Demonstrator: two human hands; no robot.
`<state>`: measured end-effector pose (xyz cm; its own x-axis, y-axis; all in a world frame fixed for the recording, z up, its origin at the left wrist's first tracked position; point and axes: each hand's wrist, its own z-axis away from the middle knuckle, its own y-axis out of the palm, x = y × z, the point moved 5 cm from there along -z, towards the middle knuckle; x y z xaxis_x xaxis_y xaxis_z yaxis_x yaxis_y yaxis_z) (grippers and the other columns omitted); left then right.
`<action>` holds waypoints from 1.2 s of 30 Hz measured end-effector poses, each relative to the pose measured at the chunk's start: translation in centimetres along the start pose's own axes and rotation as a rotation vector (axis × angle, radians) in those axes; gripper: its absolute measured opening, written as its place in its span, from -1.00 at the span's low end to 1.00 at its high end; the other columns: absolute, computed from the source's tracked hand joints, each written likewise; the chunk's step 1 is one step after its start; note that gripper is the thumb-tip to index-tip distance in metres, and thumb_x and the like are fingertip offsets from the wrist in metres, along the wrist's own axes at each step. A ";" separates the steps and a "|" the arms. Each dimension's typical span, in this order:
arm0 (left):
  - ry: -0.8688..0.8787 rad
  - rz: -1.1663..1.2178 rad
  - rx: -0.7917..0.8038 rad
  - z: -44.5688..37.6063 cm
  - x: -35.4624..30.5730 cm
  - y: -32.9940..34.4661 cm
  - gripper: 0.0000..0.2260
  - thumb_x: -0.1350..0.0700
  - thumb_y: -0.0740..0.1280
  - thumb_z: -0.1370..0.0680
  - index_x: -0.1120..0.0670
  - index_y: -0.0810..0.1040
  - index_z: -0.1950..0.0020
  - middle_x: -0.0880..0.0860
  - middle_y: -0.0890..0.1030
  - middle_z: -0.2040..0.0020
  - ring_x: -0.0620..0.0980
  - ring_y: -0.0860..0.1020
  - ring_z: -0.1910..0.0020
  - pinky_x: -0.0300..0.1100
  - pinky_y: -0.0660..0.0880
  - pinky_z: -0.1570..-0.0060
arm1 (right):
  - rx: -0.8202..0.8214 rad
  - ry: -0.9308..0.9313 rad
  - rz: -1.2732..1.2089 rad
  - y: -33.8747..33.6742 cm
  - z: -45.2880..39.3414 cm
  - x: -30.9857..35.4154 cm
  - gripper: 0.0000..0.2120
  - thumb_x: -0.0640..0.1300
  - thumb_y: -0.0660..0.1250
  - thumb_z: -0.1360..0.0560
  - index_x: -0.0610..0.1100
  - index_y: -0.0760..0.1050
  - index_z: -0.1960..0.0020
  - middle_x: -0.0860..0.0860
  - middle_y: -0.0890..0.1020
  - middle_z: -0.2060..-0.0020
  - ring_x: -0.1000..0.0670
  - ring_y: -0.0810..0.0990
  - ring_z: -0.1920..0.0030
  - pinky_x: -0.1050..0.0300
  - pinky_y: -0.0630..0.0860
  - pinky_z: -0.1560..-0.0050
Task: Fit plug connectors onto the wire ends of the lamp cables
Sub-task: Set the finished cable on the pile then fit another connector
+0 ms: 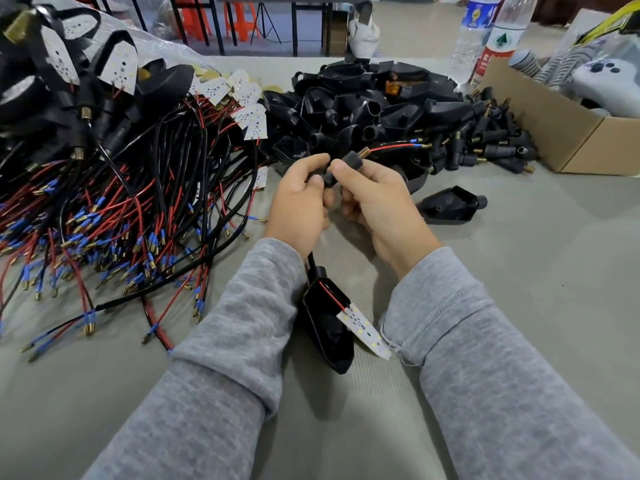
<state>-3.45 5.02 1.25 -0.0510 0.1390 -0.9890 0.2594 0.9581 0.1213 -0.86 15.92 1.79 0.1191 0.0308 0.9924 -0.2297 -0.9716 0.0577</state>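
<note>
I held both hands together above the counter: my left hand pinched the lamp cable while my right hand gripped the plug connector, wire ends threaded through, apparently to seat it; the lamp housing dangled below.

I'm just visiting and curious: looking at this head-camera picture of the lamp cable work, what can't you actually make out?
- Head view: how far the plug connector sits on the cable, since the right hand and left hand cover the joint.
- The cable between the hands and the lamp housing, hidden behind the left wrist.
- The bottle label print, too small to read.
- The cardboard box, cut off by the right edge.
</note>
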 end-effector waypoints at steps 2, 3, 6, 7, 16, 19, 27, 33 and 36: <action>-0.049 0.060 -0.058 0.0 0.2 -0.5 -0.76 0.19 0.01 -0.69 0.00 0.46 -0.10 -0.04 0.39 0.46 -0.21 0.28 0.58 -0.35 0.20 0.59 | 0.022 -0.004 0.043 0.3 0.1 0.0 -0.83 -0.10 0.34 -0.58 -0.11 0.52 0.17 0.01 0.42 0.39 0.06 0.39 0.36 0.24 0.38 0.32; -0.069 0.097 -0.077 0.0 0.2 -0.6 -0.77 0.13 0.01 -0.70 0.01 0.47 -0.06 -0.06 0.38 0.50 -0.19 0.26 0.58 -0.34 0.18 0.60 | 0.032 -0.005 0.052 0.3 0.2 0.1 -0.82 -0.10 0.35 -0.58 -0.08 0.53 0.20 0.01 0.42 0.39 0.06 0.40 0.36 0.25 0.38 0.33; -0.112 0.104 -0.081 0.0 0.0 -0.8 -0.67 -0.12 0.06 -0.67 0.03 0.50 0.05 -0.09 0.32 0.56 -0.18 0.20 0.62 -0.34 0.13 0.63 | 0.054 -0.005 0.071 0.5 0.4 0.2 -0.87 -0.08 0.36 -0.57 -0.01 0.58 0.16 0.02 0.43 0.37 0.04 0.40 0.32 0.24 0.38 0.32; -0.095 0.059 -0.078 0.1 -0.1 -0.8 -0.69 -0.13 0.12 -0.65 0.00 0.51 0.13 -0.11 0.31 0.56 -0.19 0.19 0.62 -0.34 0.13 0.64 | 0.055 0.000 0.062 0.5 0.4 0.2 -0.89 -0.08 0.36 -0.57 0.00 0.60 0.14 0.04 0.44 0.37 0.04 0.41 0.32 0.24 0.38 0.32; -0.056 -0.077 -0.076 -0.1 -0.2 -1.1 -0.70 0.00 0.25 -0.63 0.02 0.51 0.29 -0.13 0.26 0.53 -0.18 0.18 0.61 -0.37 0.16 0.62 | -0.074 0.020 -0.370 -0.7 -0.5 -0.2 -0.72 -0.03 0.12 -0.68 -0.07 0.58 -0.06 0.04 0.43 0.44 0.08 0.37 0.46 0.23 0.34 0.40; -0.078 -0.064 -0.093 -0.4 0.2 -1.1 -0.70 0.04 0.22 -0.65 0.06 0.45 0.28 -0.02 0.27 0.42 -0.17 0.18 0.60 -0.35 0.14 0.62 | -0.112 -0.016 -0.423 -1.0 -0.5 -0.1 -0.73 -0.08 0.14 -0.68 -0.12 0.58 0.01 0.03 0.44 0.42 0.07 0.39 0.43 0.22 0.35 0.38; -0.099 -0.131 -0.098 -0.3 0.7 -0.7 -0.68 0.04 0.13 -0.68 0.09 0.45 0.24 0.00 0.32 0.34 -0.16 0.19 0.57 -0.34 0.17 0.60 | -0.180 -0.065 -0.502 -1.2 -0.2 0.2 -0.73 -0.04 0.13 -0.69 -0.10 0.54 0.04 0.01 0.54 0.31 0.07 0.53 0.35 0.20 0.52 0.24; -0.127 -0.067 -0.071 -0.3 0.4 -1.2 -0.69 0.08 0.07 -0.69 0.10 0.45 0.20 -0.04 0.31 0.42 -0.19 0.18 0.59 -0.33 0.12 0.62 | -0.119 -0.001 -0.419 -0.7 -0.3 0.2 -0.89 -0.21 0.28 -0.61 -0.18 0.58 0.01 -0.02 0.59 0.26 0.06 0.53 0.32 0.21 0.53 0.24; -0.130 -0.056 -0.061 -0.1 0.4 -1.0 -0.68 0.09 0.06 -0.68 0.11 0.45 0.20 -0.06 0.31 0.49 -0.18 0.17 0.60 -0.33 0.10 0.62 | -0.084 0.000 -0.286 -0.3 -0.2 0.0 -0.87 -0.30 0.28 -0.59 -0.19 0.60 0.04 -0.02 0.59 0.26 0.08 0.52 0.31 0.22 0.54 0.21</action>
<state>-3.86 4.15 0.80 0.0623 0.0551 -0.9965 0.2003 0.9775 0.0666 -0.98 16.28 1.82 0.1907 0.3006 0.9345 -0.2663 -0.9004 0.3440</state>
